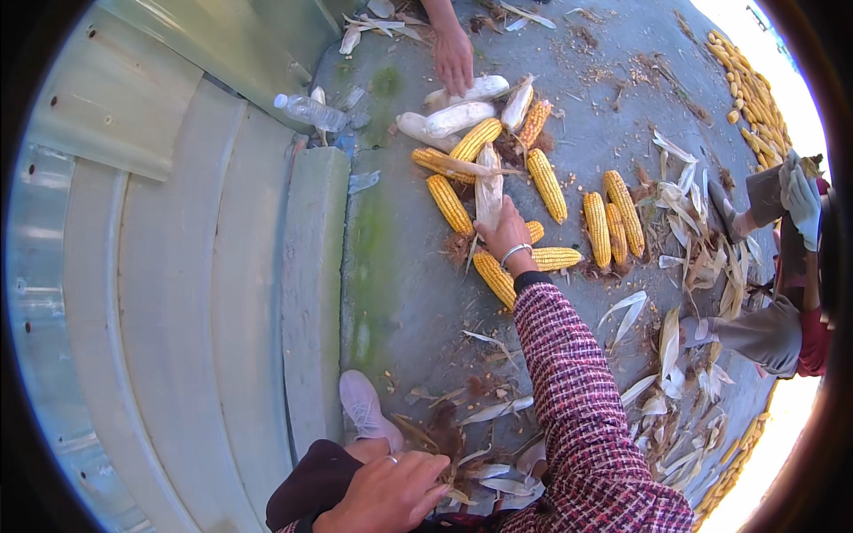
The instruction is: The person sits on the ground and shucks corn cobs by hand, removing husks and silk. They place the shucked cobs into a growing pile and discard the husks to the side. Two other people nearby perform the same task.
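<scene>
My right hand [508, 234], with a bracelet at the wrist, grips the lower end of a corn ear in pale husk [489, 186]. Bare yellow corn cobs lie around it, among them one with a strip of husk across it [443, 164] and one at its right [546, 185]. More husked ears [460, 118] lie beyond. My left hand [393, 490], wearing a ring, rests over my knee with nothing visible in it; its fingers are loosely extended.
Another person's hand [454, 60] touches a husked ear at the top. A gloved person [803, 200] sits at the right. Loose husks [706, 266] litter the concrete. A plastic bottle [312, 112] lies by the metal panels [166, 266] and concrete ledge [313, 280]. Corn piles [753, 93] lie farther off.
</scene>
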The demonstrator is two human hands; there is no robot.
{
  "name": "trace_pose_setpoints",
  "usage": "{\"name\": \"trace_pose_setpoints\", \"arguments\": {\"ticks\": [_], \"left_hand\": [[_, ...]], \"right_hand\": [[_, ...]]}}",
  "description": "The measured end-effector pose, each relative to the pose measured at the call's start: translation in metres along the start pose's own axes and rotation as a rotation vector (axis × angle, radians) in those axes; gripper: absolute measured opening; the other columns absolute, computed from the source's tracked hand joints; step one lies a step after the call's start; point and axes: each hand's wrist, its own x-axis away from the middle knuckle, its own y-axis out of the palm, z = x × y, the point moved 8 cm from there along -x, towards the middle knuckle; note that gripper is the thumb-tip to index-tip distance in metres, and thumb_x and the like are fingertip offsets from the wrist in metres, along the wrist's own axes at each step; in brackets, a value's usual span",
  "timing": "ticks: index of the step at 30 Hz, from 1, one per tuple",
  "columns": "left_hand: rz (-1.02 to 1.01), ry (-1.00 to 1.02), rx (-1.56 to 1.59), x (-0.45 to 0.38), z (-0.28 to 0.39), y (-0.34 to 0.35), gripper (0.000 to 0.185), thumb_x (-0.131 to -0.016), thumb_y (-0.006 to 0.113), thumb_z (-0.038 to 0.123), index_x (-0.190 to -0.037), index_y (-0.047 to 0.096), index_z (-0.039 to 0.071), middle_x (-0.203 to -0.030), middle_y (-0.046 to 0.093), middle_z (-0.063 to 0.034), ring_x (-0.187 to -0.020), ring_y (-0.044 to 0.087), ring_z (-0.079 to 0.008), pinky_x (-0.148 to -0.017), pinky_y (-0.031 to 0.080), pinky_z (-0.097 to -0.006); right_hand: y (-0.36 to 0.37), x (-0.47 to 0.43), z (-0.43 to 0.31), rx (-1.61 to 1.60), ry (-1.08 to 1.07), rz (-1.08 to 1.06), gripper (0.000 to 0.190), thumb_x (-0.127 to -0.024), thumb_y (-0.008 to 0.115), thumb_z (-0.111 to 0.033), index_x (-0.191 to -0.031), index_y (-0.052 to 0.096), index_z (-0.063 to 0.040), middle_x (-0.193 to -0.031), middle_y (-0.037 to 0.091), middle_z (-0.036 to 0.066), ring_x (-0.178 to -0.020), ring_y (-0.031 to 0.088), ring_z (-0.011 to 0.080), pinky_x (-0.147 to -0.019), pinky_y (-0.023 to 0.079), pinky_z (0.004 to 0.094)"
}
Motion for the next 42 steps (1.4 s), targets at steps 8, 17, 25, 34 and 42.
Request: {"name": "trace_pose_setpoints", "arguments": {"ticks": [8, 17, 25, 34, 42], "left_hand": [[0.067, 0.004, 0.025, -0.004, -0.009, 0.0, 0.038, -0.088, 0.065, 0.022, -0.121, 0.059, 0.005, -0.115, 0.064, -0.0133, -0.105, 0.061, -0.0315, -0.089, 0.047, -0.0411], [0.08, 0.005, 0.016, -0.003, -0.009, -0.003, 0.038, -0.088, 0.066, 0.022, -0.121, 0.059, 0.006, -0.113, 0.064, -0.0118, -0.102, 0.062, -0.031, -0.087, 0.048, -0.0403], [0.05, 0.029, 0.023, -0.014, 0.001, 0.001, 0.038, -0.088, 0.066, 0.021, -0.122, 0.058, 0.006, -0.113, 0.064, -0.0121, -0.099, 0.063, -0.031, -0.083, 0.05, -0.039], [0.048, 0.014, 0.024, -0.017, -0.002, -0.005, 0.039, -0.088, 0.066, 0.022, -0.122, 0.058, 0.006, -0.114, 0.063, -0.0125, -0.1, 0.062, -0.0318, -0.084, 0.049, -0.0396], [0.01, 0.032, -0.004, -0.02, 0.015, 0.006, 0.038, -0.088, 0.066, 0.022, -0.121, 0.06, 0.004, -0.114, 0.064, -0.0144, -0.104, 0.061, -0.0334, -0.089, 0.047, -0.0429]], "right_hand": [[0.027, -0.014, 0.012, 0.117, 0.134, -0.119, 0.051, -0.073, 0.072, -0.037, -0.102, 0.052, 0.0, -0.1, 0.067, 0.026, -0.093, 0.064, 0.0418, -0.081, 0.049, 0.0498], [-0.028, 0.127, 0.07, 0.349, -0.035, -0.548, 0.06, -0.073, 0.071, -0.042, -0.111, 0.058, 0.003, -0.105, 0.064, 0.023, -0.098, 0.062, 0.0388, -0.088, 0.047, 0.0478], [0.033, 0.031, -0.07, 0.165, -0.379, -0.224, 0.066, -0.079, 0.069, -0.04, -0.138, 0.052, -0.016, -0.143, 0.039, 0.031, -0.128, 0.044, 0.0434, -0.105, 0.039, 0.0472], [0.046, 0.108, 0.005, 0.156, -0.216, -0.525, 0.025, -0.078, 0.064, -0.03, -0.096, 0.075, -0.016, -0.131, 0.049, 0.027, -0.12, 0.049, 0.0419, -0.1, 0.041, 0.0488], [-0.134, 0.101, 0.104, 0.127, -0.166, 0.173, 0.027, -0.074, 0.072, -0.02, -0.095, 0.065, -0.005, -0.109, 0.059, 0.019, -0.103, 0.056, 0.0393, -0.087, 0.048, 0.0466]]}}
